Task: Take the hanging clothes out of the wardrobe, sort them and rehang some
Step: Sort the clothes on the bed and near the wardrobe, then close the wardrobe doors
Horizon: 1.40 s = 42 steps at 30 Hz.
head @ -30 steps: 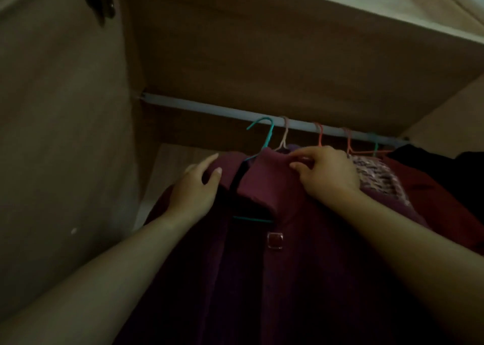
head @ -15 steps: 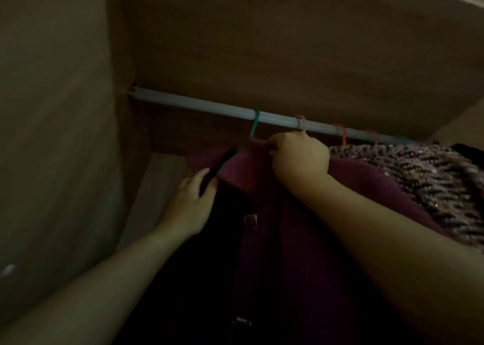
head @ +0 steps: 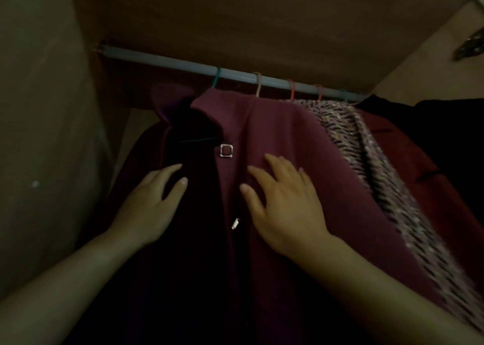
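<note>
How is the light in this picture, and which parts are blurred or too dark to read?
Head view: dim overall, with a brighter patch only at the top right corner. Head view: the open inside of the maroon coat is almost black, and so are the dark clothes at far right. Head view: the tweed jacket smears toward the lower right edge, while the square button is fairly sharp.

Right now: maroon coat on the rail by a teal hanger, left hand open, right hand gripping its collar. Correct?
No. Head view: the right hand lies open on the maroon coat, below the collar, gripping nothing. The teal hanger on the rail and open left hand are right.
</note>
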Each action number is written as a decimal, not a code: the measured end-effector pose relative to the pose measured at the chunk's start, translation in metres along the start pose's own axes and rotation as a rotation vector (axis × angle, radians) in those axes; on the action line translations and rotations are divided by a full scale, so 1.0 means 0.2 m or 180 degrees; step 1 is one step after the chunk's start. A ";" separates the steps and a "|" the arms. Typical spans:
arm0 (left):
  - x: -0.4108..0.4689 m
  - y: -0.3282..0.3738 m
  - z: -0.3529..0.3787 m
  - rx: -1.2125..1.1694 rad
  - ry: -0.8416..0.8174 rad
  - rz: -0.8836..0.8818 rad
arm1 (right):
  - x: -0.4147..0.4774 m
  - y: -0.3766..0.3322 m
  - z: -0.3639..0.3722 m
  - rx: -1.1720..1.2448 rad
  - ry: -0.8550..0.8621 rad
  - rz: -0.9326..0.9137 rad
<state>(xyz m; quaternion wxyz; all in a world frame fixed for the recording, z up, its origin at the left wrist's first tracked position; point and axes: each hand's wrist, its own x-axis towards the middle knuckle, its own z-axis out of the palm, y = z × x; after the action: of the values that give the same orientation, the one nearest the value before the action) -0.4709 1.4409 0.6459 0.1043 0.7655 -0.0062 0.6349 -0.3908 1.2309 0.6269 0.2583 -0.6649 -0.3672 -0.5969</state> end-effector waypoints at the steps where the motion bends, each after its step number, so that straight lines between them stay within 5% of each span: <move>1: -0.08 0.05 0.00 0.0015 -0.0117 -0.0066 | -0.09 0.02 -0.03 0.0024 -0.0070 -0.0002; 10: -1.04 0.67 -0.10 0.0870 -0.1309 -0.0573 | -0.95 0.11 -0.49 0.0499 -0.1155 -0.0157; 15: -1.65 1.08 -0.30 0.1363 -0.1663 -0.0940 | -1.48 0.10 -0.89 0.1066 -0.2191 0.0017; 20: -2.20 1.43 -0.60 0.1825 -0.1911 -0.1248 | -1.94 -0.01 -1.21 0.1260 -0.2639 0.0003; 31: -3.03 2.01 -1.35 0.2242 -0.2202 -0.2469 | -2.62 -0.53 -1.70 0.2061 -0.3195 -0.0141; 42: -3.35 2.17 -2.21 0.2350 -0.1946 -0.2601 | -2.73 -1.38 -2.03 0.3239 -0.3222 -0.0038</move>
<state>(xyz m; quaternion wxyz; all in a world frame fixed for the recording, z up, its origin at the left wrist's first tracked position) -1.0916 1.0078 0.1368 0.0609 0.8385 0.4769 0.2566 -0.8659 0.9803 0.1257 0.3311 -0.6553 -0.6784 0.0283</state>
